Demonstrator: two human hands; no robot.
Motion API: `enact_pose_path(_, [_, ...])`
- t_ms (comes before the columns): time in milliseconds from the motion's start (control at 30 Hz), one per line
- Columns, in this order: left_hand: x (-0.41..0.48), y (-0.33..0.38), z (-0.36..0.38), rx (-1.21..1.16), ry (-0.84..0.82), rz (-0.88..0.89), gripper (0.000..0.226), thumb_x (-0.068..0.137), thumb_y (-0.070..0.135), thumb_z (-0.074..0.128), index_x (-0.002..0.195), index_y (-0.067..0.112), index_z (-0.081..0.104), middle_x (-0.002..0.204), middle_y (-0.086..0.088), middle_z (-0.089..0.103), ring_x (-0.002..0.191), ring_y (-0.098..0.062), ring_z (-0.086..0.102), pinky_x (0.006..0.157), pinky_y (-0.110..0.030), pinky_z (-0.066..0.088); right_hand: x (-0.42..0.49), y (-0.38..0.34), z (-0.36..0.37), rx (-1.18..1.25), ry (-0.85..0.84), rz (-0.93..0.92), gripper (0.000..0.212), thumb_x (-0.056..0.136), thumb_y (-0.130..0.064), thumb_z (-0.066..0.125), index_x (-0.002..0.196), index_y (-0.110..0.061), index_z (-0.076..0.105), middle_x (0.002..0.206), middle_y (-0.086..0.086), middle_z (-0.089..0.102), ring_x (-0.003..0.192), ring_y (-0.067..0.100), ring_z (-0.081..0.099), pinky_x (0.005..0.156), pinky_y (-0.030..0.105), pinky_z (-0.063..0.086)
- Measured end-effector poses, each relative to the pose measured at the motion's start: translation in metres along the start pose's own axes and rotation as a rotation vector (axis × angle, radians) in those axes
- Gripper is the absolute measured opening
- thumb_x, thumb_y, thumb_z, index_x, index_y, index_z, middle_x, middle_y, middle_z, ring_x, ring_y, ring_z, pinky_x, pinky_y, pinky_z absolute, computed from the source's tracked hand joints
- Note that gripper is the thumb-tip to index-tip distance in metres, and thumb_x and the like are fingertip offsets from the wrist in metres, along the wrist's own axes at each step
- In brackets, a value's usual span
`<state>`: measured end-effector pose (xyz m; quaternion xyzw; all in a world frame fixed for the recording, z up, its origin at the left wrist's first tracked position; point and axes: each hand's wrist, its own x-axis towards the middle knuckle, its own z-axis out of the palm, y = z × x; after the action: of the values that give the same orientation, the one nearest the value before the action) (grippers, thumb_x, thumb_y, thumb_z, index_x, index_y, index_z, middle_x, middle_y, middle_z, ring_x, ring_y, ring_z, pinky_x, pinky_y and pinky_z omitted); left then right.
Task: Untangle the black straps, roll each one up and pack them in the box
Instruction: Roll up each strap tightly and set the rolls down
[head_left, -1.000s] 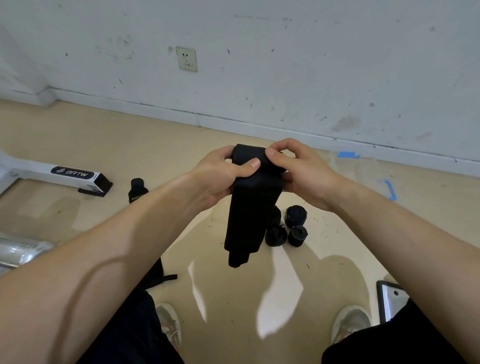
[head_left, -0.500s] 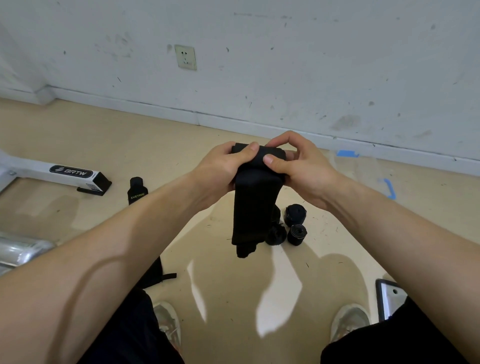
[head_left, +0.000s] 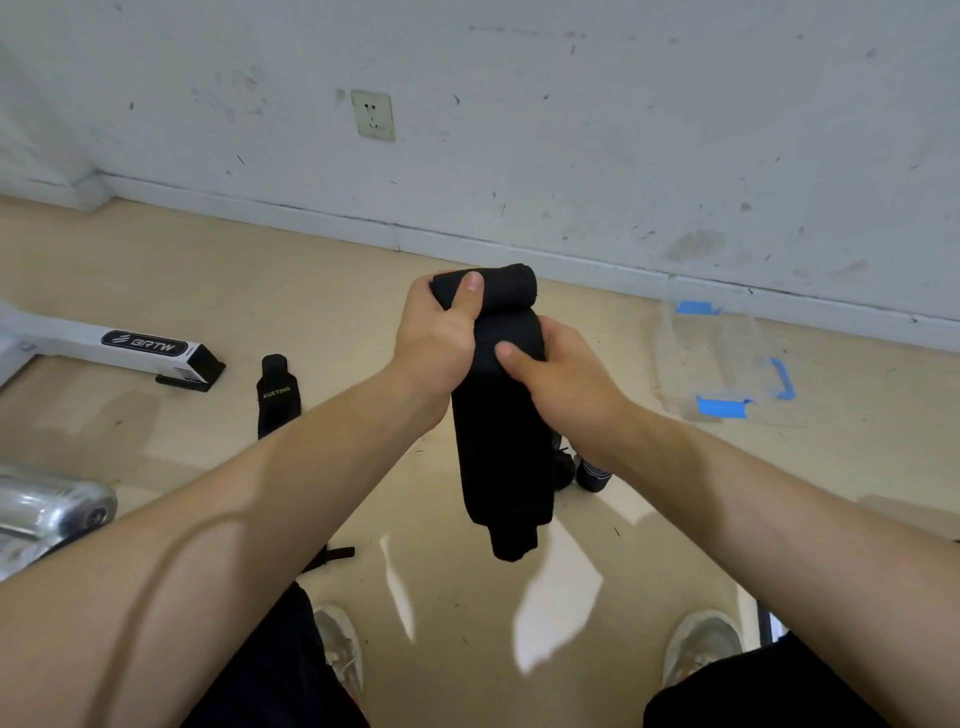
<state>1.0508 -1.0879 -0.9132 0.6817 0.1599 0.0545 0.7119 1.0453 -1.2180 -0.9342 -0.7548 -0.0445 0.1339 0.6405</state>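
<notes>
A wide black strap (head_left: 501, 447) hangs in front of me, its top end rolled into a thick coil. My left hand (head_left: 441, 332) grips that coil, thumb pressed over its front. My right hand (head_left: 561, 371) holds the strap just below the roll, thumb across the fabric. The loose tail drops toward the floor. Rolled black straps (head_left: 589, 470) sit on the floor behind the hanging strap, mostly hidden by it and my right wrist. Another black strap (head_left: 278, 397), printed XUEYING, lies on the floor to the left. A clear plastic box (head_left: 722, 358) with blue clips lies at the right near the wall.
A white machine leg (head_left: 130, 345) marked BRTW reaches in from the left, with a shiny metal cylinder (head_left: 52, 506) below it. A thin black strap end (head_left: 332, 555) pokes out under my left forearm. My two shoes (head_left: 701, 644) stand on the beige floor below. A wall with a socket (head_left: 373, 114) is ahead.
My right hand has slid from the top of the roll down onto the strap below it. The left hand keeps hold of the coil, and the view has shifted so the clear box shows.
</notes>
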Motion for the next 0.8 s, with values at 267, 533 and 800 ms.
enact_pose_path(267, [0.009,-0.001,-0.008,0.276,-0.006,0.217,0.024,0.103,0.033,0.06,0.119,0.015,0.055,0.109,0.006,0.066,0.103,-0.01,0.065,0.089,-0.024,0.053,0.001,-0.006,0.0,0.164,0.014,0.057,0.022,0.098,-0.014,0.062,0.119,-0.023,0.061,0.108,0.001,0.074,0.098,0.018,0.074,0.09,0.043,0.06])
enact_pose_path(533, [0.01,0.008,-0.01,0.266,-0.068,0.215,0.032,0.093,0.02,0.076,0.12,0.014,0.06,0.11,-0.001,0.069,0.097,-0.008,0.066,0.084,-0.024,0.057,0.0,-0.01,-0.01,0.175,0.004,0.063,0.01,0.096,-0.016,0.062,0.105,-0.014,0.066,0.093,0.0,0.076,0.085,0.016,0.074,0.079,0.035,0.058])
enact_pose_path(800, [0.002,0.012,-0.008,0.275,-0.254,0.293,0.03,0.09,0.005,0.075,0.107,0.023,0.059,0.092,0.0,0.064,0.071,0.004,0.061,0.067,-0.017,0.053,0.003,-0.032,-0.024,0.291,0.043,0.159,0.038,0.1,-0.056,0.05,0.116,-0.024,0.065,0.1,-0.001,0.075,0.085,0.019,0.074,0.072,0.036,0.055])
